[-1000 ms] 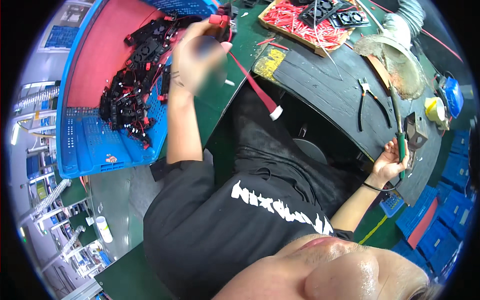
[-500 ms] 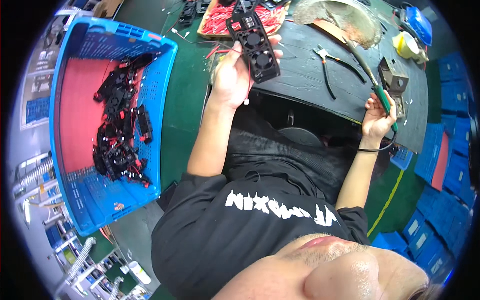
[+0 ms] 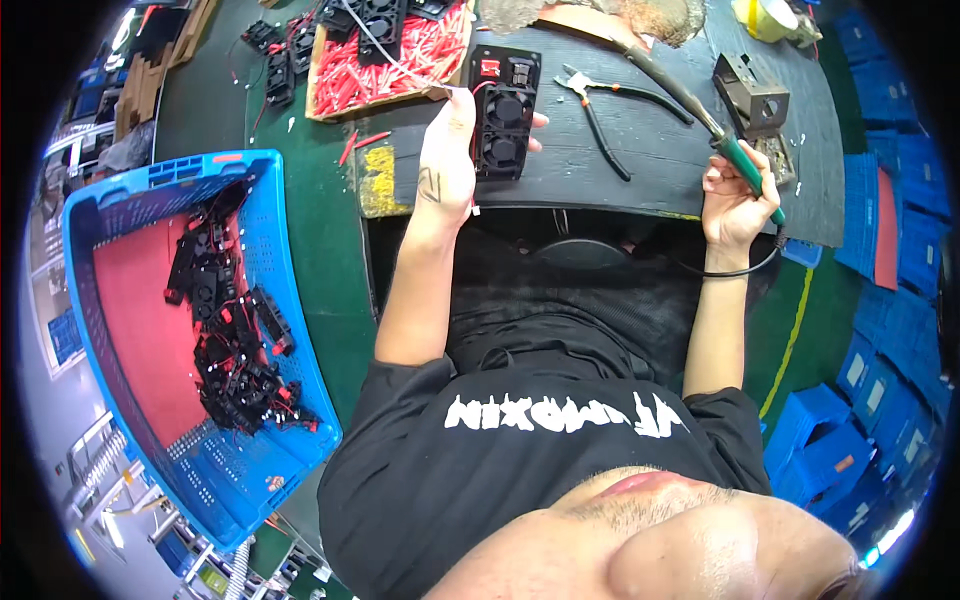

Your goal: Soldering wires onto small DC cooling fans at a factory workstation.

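My left hand (image 3: 452, 150) is closed on a black panel with two small fans (image 3: 506, 120), held up above the near edge of the bench. A red connector and black sockets show at the panel's far end, and a thin wire trails below my wrist. In my right hand (image 3: 740, 195) is a green-handled soldering iron (image 3: 738, 158), its long metal shaft pointing away and to the left. Between the hands a pair of pliers (image 3: 592, 95) lies on the bench with its black handles spread. A metal bracket box (image 3: 752, 100) stands just beyond my right hand.
A cardboard tray (image 3: 318, 75) of red sleeves, with fan panels on top, sits at the far left of the bench (image 3: 650, 140). Left of me is a blue crate (image 3: 262, 200) of black fan units. Blue bins (image 3: 815, 440) stack at the right. Sheet material (image 3: 660, 18) lies at the back.
The fan panel has turned more upright in the picture and shows its red connector. My view has shifted, so the tray and crate show more fully. The soldering iron stays in my right hand.
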